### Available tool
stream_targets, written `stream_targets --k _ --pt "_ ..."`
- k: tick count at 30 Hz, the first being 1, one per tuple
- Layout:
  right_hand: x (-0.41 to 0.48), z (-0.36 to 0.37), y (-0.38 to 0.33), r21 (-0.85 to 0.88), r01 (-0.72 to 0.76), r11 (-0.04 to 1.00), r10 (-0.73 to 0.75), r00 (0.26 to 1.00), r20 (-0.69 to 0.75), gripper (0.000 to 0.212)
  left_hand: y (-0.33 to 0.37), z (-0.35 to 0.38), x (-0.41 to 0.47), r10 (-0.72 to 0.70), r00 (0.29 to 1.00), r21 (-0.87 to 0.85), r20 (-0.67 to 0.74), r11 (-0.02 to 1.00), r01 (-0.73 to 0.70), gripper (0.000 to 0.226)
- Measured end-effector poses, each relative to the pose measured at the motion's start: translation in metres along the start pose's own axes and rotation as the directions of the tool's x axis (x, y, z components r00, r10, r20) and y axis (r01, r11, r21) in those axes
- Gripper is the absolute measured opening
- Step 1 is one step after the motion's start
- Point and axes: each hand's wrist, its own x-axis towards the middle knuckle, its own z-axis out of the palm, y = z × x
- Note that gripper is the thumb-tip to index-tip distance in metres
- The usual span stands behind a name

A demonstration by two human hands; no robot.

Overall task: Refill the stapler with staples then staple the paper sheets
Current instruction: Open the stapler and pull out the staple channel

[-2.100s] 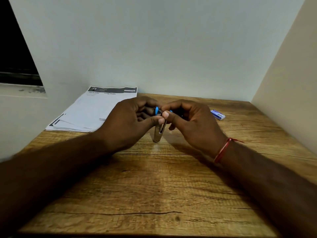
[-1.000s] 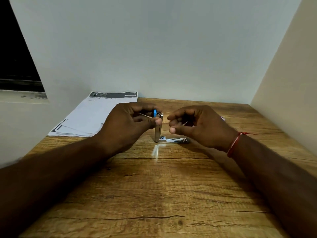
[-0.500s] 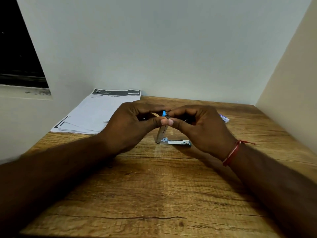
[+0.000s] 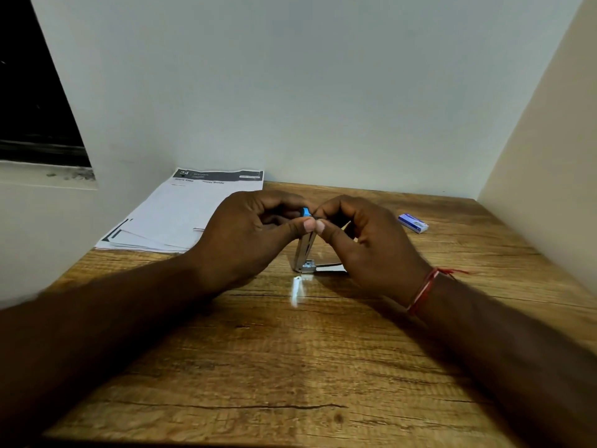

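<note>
Refilling, by the look of it: stapler (image 4: 305, 250) at frame centre, hinged open, one arm held upright, base (image 4: 329, 268) flat on the table (image 4: 290, 367) toward the right. Agreed?

Agreed, refill step, stapling not yet begun. Located the paper sheets (image 4: 181, 215)?

Upper left of centre, loosely stacked by the wall, well apart from the stapler, untouched. Grip on the left?

Left hand (image 4: 248, 231), just left of the stapler: thumb and forefinger closed tight on the upright arm's top, right by the blue tip (image 4: 305, 211). Other fingers curled behind.

And the right?

Right hand (image 4: 365, 240), just right of it: thumb and forefinger pressed together at that same top end, both thumb tips almost touching. Probably feeding staples into the channel. Cannot tell for sure, too small and hidden by the pads.

Next move?

Judging only: seat the strip fully in the channel, fold the top down until latched, then bring over the sheets. Calls for a steady upright hold from the left and fine alignment from the right.

Anything else worth tagging?

Staple box (image 4: 413, 223), right of centre near the far edge, apart from both hands. Red thread (image 4: 423, 291) on the right wrist. Bright glint (image 4: 296, 291) on the wood just below the stapler.
</note>
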Motion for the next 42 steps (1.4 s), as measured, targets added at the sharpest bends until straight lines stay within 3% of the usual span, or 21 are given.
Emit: stream_targets --k 3,7,12,17,22,27,31,37,42 --pt "0.000 0.000 0.006 0.002 0.010 1.000 -0.010 1.000 -0.002 0.007 -0.003 -0.001 0.001 -0.039 0.999 -0.075 -0.013 0.996 0.038 0.017" --pt "0.003 -0.008 0.020 0.088 -0.097 0.991 0.094 0.995 0.035 0.006 -0.010 -0.008 0.006 -0.144 0.990 -0.175 -0.010 0.975 0.140 0.016" --pt "0.011 -0.027 0.036 0.085 -0.152 0.985 0.139 0.981 0.134 0.008 -0.014 -0.018 0.008 -0.149 0.989 0.010 0.012 0.989 0.149 0.024" --pt "0.014 -0.037 0.045 0.169 -0.162 0.972 0.138 0.980 0.143 0.011 -0.019 -0.023 0.007 -0.115 0.981 0.197 0.154 0.977 0.084 0.031" --pt "0.015 -0.037 0.050 0.231 -0.155 0.961 0.127 0.983 0.133 0.011 -0.020 -0.019 -0.001 -0.101 0.937 0.270 0.335 0.963 0.007 0.031" --pt "0.015 -0.036 0.049 0.249 -0.145 0.958 0.113 0.984 0.140 0.008 -0.015 -0.012 -0.004 -0.100 0.942 0.281 0.321 0.960 0.007 0.047" --pt "0.014 -0.032 0.048 0.295 -0.149 0.944 0.102 0.980 0.169 0.009 -0.010 -0.007 -0.005 0.036 0.950 0.338 0.312 0.930 -0.146 0.068" --pt "0.013 -0.027 0.050 0.330 -0.156 0.931 0.091 0.974 0.206 0.008 -0.005 -0.004 -0.006 0.170 0.905 0.446 0.391 0.825 -0.347 0.062" --pt "0.012 -0.026 0.051 0.350 -0.167 0.922 0.100 0.974 0.202 0.009 -0.007 -0.004 -0.005 0.190 0.896 0.455 0.401 0.808 -0.375 0.062"
